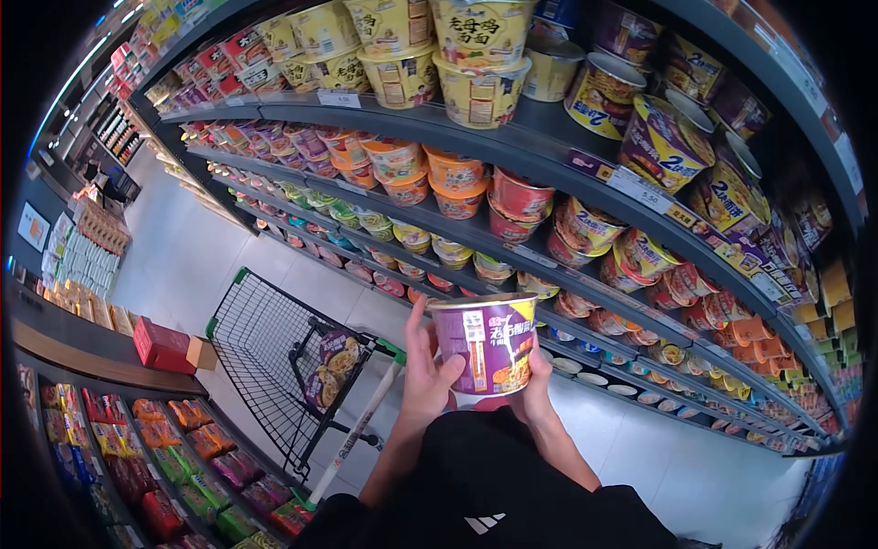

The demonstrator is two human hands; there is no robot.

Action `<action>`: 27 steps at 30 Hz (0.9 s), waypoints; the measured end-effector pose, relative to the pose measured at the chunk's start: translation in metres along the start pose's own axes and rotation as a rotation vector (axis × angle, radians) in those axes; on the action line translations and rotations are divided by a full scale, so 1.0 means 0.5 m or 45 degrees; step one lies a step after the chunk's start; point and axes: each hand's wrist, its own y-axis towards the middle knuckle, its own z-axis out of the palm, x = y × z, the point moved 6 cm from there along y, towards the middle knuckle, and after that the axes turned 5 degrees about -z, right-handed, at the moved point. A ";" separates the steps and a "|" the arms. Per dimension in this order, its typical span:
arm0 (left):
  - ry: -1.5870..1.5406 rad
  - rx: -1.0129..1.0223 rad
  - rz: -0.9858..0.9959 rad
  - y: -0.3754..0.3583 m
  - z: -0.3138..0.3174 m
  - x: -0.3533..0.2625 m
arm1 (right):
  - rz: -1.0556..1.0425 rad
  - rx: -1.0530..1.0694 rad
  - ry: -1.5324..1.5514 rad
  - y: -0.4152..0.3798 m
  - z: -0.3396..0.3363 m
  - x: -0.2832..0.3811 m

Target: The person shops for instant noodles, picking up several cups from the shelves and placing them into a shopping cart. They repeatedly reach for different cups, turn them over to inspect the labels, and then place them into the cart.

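A purple instant-noodle tub (485, 352) is held upright in front of the chest, between both hands. My left hand (426, 366) wraps its left side, with the thumb on the front. On the right side of the tub my right hand (536, 380) is closed round it, its fingers partly hidden. Beneath the tub a reddish round shape shows between the wrists; I cannot make out what it is. Two purple noodle packages (331, 366) lie in the shopping cart (265, 357) to the left.
Curved shelves (540, 247) stacked with noodle tubs run across the front and right. The cart's handle (357, 430) is close to my left arm. A red box (165, 346) and shelves of colourful packets (183, 467) are at the left.
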 end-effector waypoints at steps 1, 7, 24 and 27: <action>-0.052 0.027 0.007 0.000 -0.007 -0.003 | -0.030 0.054 -0.048 -0.001 0.014 -0.010; -0.258 -0.050 -0.007 -0.009 -0.083 0.009 | -0.081 0.194 -0.166 0.009 0.073 -0.045; -0.019 -0.201 0.077 -0.038 -0.226 -0.101 | -0.287 0.170 -0.553 0.019 0.269 -0.063; -0.018 -0.167 0.124 -0.040 -0.242 -0.120 | -0.332 0.167 -0.572 0.019 0.285 -0.078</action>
